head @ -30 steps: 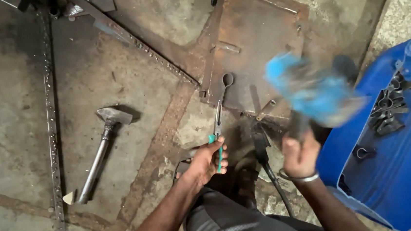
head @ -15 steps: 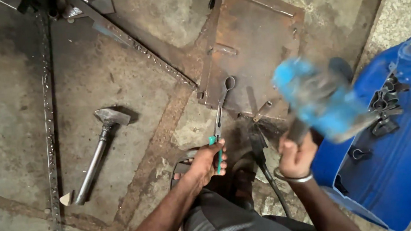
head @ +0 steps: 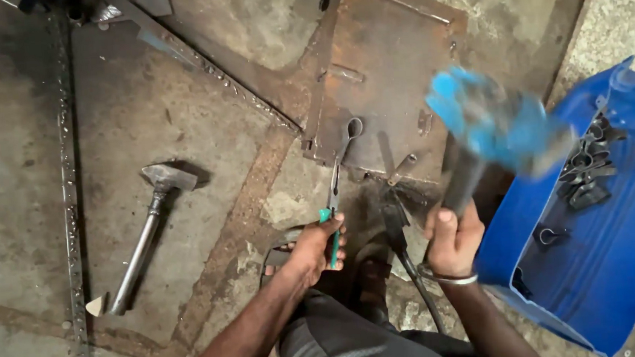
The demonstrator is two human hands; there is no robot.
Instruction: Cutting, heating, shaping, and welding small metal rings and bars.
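Two tools are held: pliers (head: 336, 192) by the left hand (head: 315, 244), pinching a metal ring (head: 354, 129) on the rusty plate (head: 392, 67); a raised, blurry hammer (head: 491, 131) by the right hand (head: 454, 239). A straight hit seems needed next.

A rough metalworking or blacksmith's workshop, worked at floor level; the stained concrete floor (head: 24, 186) carries a rusty steel plate (head: 392, 67) and welded iron bars (head: 69, 183); an all-metal hammer (head: 145, 237) lies loose on the ground; a cut-open blue plastic drum (head: 603, 254) holds small dark forged metal pieces (head: 585, 172); grime and rust cover everything.
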